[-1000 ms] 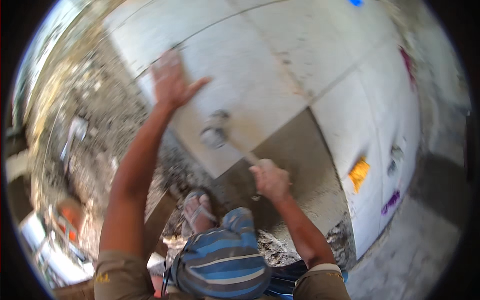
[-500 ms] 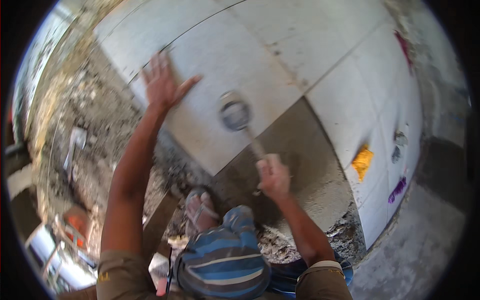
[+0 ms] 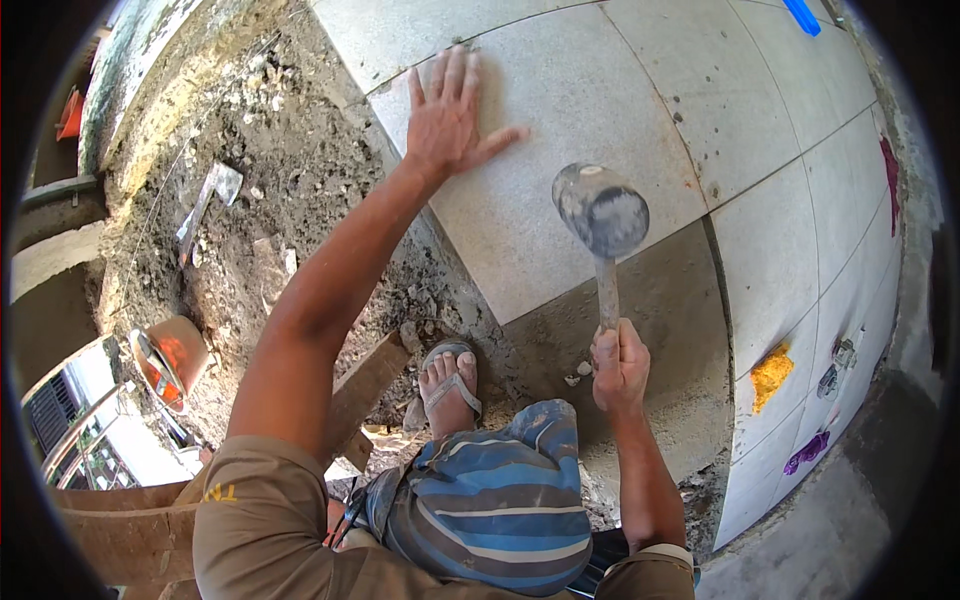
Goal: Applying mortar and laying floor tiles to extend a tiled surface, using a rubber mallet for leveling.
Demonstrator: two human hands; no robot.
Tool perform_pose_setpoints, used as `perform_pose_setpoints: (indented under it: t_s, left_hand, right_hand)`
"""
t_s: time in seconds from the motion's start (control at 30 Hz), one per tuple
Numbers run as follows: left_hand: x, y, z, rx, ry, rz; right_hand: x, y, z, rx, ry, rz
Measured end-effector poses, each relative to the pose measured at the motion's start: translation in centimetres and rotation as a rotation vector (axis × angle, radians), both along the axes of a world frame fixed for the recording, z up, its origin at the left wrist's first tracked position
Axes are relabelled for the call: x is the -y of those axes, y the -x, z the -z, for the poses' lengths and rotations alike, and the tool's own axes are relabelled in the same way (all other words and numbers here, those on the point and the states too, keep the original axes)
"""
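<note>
My left hand (image 3: pixel 443 125) lies flat on a pale floor tile (image 3: pixel 520 240), its fingers spread near the tile's far left edge. In my right hand (image 3: pixel 620 368) is the wooden handle of a rubber mallet (image 3: pixel 600 212), whose worn grey head is raised over the near right part of the same tile. Beside this tile, nearer to me, is a patch of smooth wet mortar (image 3: pixel 650 300) with a few small lumps on it. Other laid tiles (image 3: pixel 770 240) adjoin the tile and the mortar on the far side and the right.
Rough rubble ground (image 3: pixel 290 170) with a small hatchet-like tool (image 3: pixel 210 205) lies left. An orange bucket (image 3: pixel 170 362) and a wooden board (image 3: pixel 365 395) are nearer. Yellow (image 3: pixel 771 378) and purple scraps (image 3: pixel 806 453) lie on the right tiles; a blue object (image 3: pixel 801 16) is far right.
My view has shifted left, so the scene sits farther right. The mallet, blurred and lower over the tile before, is now lifted toward me. My left hand stays flat on the tile.
</note>
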State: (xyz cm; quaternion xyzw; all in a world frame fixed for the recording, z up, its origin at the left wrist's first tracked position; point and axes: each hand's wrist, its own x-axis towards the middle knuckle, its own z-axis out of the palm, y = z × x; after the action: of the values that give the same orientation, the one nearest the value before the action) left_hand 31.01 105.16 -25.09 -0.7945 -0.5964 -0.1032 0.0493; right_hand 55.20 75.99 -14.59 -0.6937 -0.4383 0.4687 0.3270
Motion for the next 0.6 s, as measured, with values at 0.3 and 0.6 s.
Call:
perform_pose_setpoints:
  t_s: [0.3, 0.6]
  left_hand:
    - [5.1, -3.8, -2.2, 0.077, 0.181, 0.404]
    - [5.2, -4.5, -3.0, -0.027, 0.198, 0.404]
  right_hand:
    - [-0.1, -1.9, -1.6, 0.178, -0.22, -0.029]
    - [3.2, -4.4, 3.6, 0.438, -0.067, 0.009]
